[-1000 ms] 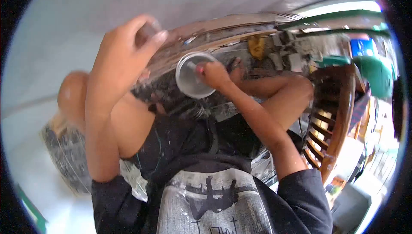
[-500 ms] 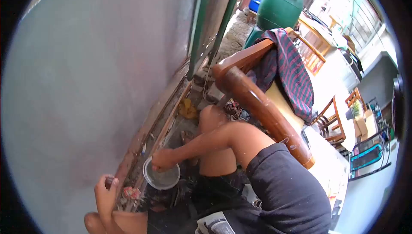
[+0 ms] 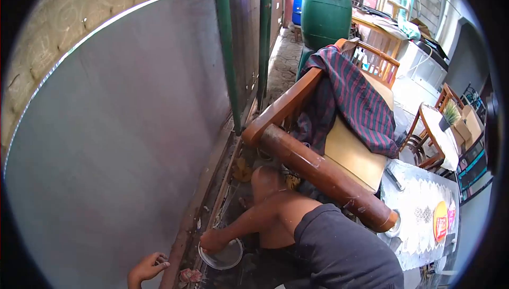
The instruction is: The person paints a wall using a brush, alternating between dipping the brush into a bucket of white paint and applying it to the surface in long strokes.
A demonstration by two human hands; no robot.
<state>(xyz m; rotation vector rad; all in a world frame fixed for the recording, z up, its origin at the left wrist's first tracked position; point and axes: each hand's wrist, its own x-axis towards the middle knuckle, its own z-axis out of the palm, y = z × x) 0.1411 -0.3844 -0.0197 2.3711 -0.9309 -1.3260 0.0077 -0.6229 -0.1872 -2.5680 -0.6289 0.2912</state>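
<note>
My right hand [image 3: 213, 240] reaches down over a round, clear plastic tub [image 3: 225, 261] on the ground by the wall. Its fingers are closed over the tub's near-wall side; what they hold, if anything, is hidden. A small whitish patch shows beside the fingers. My left hand [image 3: 148, 268] is at the lower left, in front of the grey wall panel, with loosely bent fingers apart from the thumb. A crumpled red-and-white wrapper [image 3: 190, 276] lies between the left hand and the tub.
A wooden bench [image 3: 323, 170] with a striped cloth [image 3: 355, 95] draped over it stands close on the right. The grey wall panel [image 3: 132, 130] rises on the left. Behind are a green barrel [image 3: 326, 13] and a small table [image 3: 419, 199] with a patterned cover.
The head view has tilted up and shifted, so the hands and tub appear lower. My left hand has turned, its fingers pointing more to the right. My right hand stays over the tub.
</note>
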